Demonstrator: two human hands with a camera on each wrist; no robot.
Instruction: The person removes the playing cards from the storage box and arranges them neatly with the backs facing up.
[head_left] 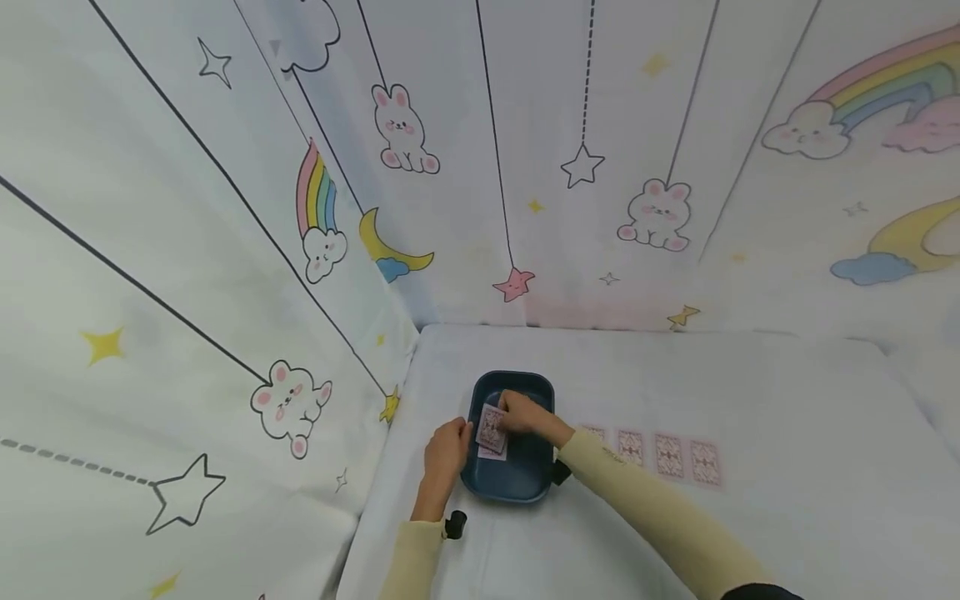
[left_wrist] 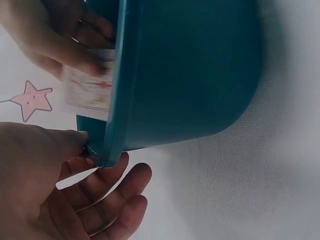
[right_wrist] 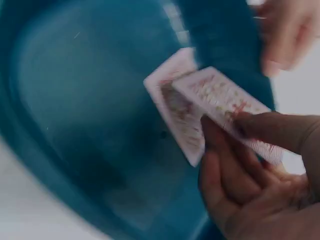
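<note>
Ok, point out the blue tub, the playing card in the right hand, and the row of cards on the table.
blue tub (head_left: 517, 482), head view, bare floor near the front rim.
playing card (right_wrist: 220, 95), right wrist view, on its patterned back.
row of cards (head_left: 668, 455), head view, third card's back.

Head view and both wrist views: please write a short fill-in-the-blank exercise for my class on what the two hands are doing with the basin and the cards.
1. The right hand pinches a playing card over a basin whose colour is ____.
2. The left hand holds the basin by its ____.
3. On the table to the right of the basin lies a row of ____ cards.

Missing words: blue; rim; four
</note>
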